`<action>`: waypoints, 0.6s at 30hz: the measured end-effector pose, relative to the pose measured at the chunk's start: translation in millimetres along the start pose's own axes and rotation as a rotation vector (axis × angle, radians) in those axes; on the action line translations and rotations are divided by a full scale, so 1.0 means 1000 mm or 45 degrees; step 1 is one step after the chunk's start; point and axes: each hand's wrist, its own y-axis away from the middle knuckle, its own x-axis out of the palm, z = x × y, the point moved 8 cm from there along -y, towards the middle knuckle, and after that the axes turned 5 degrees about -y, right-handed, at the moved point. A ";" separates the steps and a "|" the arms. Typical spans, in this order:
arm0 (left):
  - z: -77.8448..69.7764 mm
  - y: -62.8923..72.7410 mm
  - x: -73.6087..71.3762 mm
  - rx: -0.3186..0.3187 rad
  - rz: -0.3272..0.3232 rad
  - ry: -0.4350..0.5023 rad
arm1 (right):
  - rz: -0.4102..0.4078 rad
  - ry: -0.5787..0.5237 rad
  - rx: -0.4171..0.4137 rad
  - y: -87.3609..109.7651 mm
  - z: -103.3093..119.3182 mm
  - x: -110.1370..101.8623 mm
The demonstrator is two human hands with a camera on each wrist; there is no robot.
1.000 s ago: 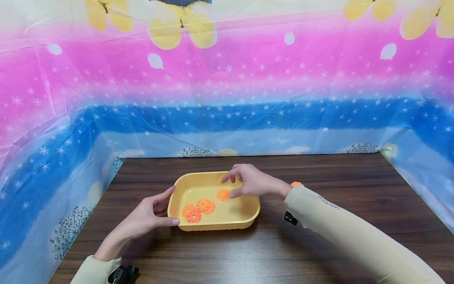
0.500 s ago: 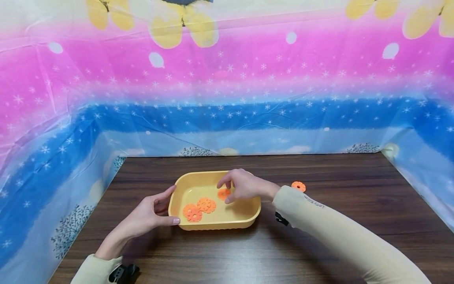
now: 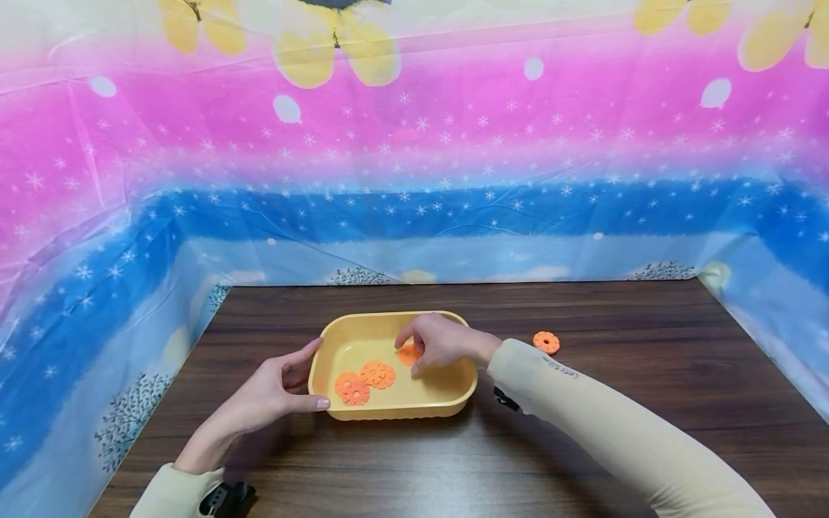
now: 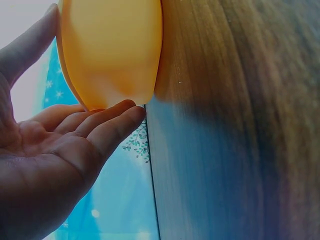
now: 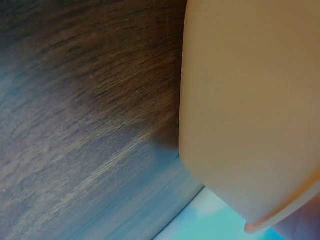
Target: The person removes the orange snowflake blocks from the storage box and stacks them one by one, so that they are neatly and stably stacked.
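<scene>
A yellow plastic tray (image 3: 401, 413) stands on the dark wooden table in the head view. My left hand (image 3: 262, 392) holds its left end, thumb at the near corner and fingers at the far one; the left wrist view shows the fingertips against the tray's end. Several orange notched snowflake discs (image 3: 374, 374) lie overlapping in the tray's left half. My right hand (image 3: 440, 342) is inside the tray, thumb and index finger bent about another orange snowflake disc (image 3: 408, 354). That disc is partly hidden, and whether the fingers pinch it is unclear. The right wrist view shows mainly the tray's outer wall (image 5: 250, 100).
One more orange snowflake disc (image 3: 546, 342) lies on the table (image 3: 615, 316), right of the tray and beyond the right forearm. A patterned cloth (image 3: 414, 216) hangs behind the table and along both sides.
My right hand has moved slightly left and down into the tray, its fingers closer about the single disc. The disc on the table has come into full view. The left hand keeps its hold.
</scene>
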 end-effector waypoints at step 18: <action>0.000 0.000 0.001 0.002 0.011 0.026 | 0.003 0.125 0.053 -0.009 -0.005 0.008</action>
